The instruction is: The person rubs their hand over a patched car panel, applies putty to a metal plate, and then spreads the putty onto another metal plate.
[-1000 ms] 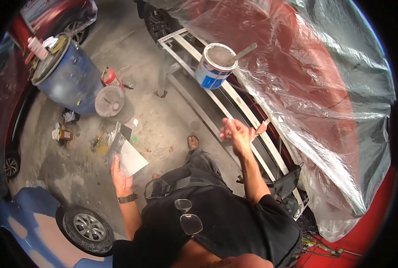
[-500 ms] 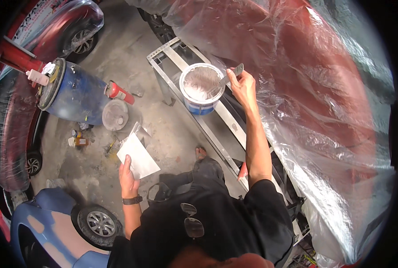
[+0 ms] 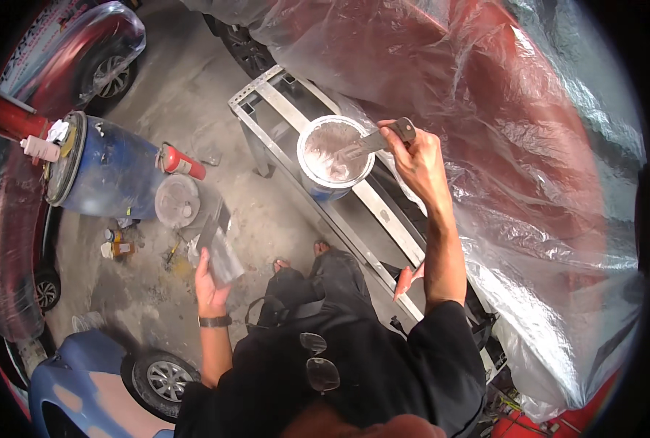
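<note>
My right hand (image 3: 421, 169) is closed round the handle of a putty knife (image 3: 374, 141). Its blade dips into grey paste (image 3: 326, 144) inside an open tub (image 3: 327, 193) with a white rim and blue wall. The tub stands on a metal frame stand (image 3: 385, 215). Lower on the left, my left hand (image 3: 212, 293), with a dark band at its wrist, grips a flat rectangular plate (image 3: 226, 260). The plate is tilted and looks grey and shiny, with a darker strip beyond it. Most of the left fingers are hidden behind the plate.
A plastic-covered red car (image 3: 478, 131) lies along the right. On the left are a blue drum (image 3: 117, 171), a red fire extinguisher (image 3: 182, 162), a pale lidded bucket (image 3: 177, 201) and small bottles on the floor. A blue car with bare patches (image 3: 95, 387) is at lower left.
The putty knife has swung to lie more level, with its handle further right; its blade is still in the tub. The plate in my left hand has turned from bright white to grey and tilted.
</note>
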Motion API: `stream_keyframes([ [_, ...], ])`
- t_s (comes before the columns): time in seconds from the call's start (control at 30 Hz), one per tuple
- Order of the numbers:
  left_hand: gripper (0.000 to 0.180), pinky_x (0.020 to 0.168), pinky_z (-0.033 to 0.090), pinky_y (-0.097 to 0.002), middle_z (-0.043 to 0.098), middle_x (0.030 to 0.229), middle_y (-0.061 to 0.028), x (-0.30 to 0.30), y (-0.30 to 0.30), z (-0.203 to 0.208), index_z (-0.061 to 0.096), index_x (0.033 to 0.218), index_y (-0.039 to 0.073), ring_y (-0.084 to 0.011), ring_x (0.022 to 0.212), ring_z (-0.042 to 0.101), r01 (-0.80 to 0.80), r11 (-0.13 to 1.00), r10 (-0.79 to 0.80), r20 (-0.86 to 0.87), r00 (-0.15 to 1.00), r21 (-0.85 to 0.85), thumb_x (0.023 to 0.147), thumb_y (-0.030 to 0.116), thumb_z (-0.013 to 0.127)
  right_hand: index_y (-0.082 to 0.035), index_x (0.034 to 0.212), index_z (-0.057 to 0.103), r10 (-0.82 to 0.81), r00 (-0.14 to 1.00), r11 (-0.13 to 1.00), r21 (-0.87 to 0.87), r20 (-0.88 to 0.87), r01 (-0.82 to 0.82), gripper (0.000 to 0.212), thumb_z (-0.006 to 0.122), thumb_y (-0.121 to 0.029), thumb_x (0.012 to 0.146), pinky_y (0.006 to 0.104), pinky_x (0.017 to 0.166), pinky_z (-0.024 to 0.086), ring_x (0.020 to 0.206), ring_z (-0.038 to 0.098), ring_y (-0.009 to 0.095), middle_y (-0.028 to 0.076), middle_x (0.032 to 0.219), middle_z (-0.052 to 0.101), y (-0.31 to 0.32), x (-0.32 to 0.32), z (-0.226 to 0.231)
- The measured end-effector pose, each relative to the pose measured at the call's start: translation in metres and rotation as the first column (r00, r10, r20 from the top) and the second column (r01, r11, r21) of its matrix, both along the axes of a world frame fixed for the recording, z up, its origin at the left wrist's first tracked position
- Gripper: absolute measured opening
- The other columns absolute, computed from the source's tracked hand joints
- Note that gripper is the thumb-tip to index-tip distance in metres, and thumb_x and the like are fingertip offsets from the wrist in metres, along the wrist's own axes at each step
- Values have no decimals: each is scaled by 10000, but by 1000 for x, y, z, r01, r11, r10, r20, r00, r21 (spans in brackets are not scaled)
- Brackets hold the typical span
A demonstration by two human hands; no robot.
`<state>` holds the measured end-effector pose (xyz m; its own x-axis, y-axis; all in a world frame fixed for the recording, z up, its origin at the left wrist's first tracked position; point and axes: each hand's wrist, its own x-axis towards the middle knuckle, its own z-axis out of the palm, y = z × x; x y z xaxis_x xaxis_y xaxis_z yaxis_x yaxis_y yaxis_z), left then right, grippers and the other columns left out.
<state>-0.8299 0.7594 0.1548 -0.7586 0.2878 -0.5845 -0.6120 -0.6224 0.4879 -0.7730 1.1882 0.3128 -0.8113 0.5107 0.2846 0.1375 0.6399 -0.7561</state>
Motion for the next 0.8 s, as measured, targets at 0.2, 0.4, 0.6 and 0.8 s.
stream_keyframes([
  [0.2,429,1061,384,-585,575,1346,-44,-63,97,-26,524,1347,96,-269,1300,495,250,894,-254,-38,966,373,982,314,576,31,980,679,43,996,993,108,82,-51,165,637,-104,895,417,618,483,655,650,346,233,786,651,2,-14,-21],
  [0.4,455,1034,303,-738,532,1403,-13,-94,178,-24,493,1388,141,-299,1406,375,224,862,-234,-36,972,454,988,349,554,40,968,661,172,972,983,39,161,-180,162,599,-100,914,426,624,488,666,647,381,228,763,649,8,-20,-28],
  [0.6,485,1017,363,-713,505,1429,-40,-99,195,-16,476,1403,98,-300,1423,352,276,851,-255,-108,961,446,996,355,539,31,966,673,52,992,971,-239,115,-23,204,573,-146,959,334,534,442,530,551,154,111,597,591,20,-7,-52],
  [0.8,456,1079,247,-740,502,1426,44,-95,203,-6,473,1408,196,-278,1379,387,222,911,-228,-24,973,346,985,340,562,27,1006,684,-15,981,905,-415,193,95,250,567,-192,978,289,552,455,587,591,113,49,619,591,19,-2,-59],
])
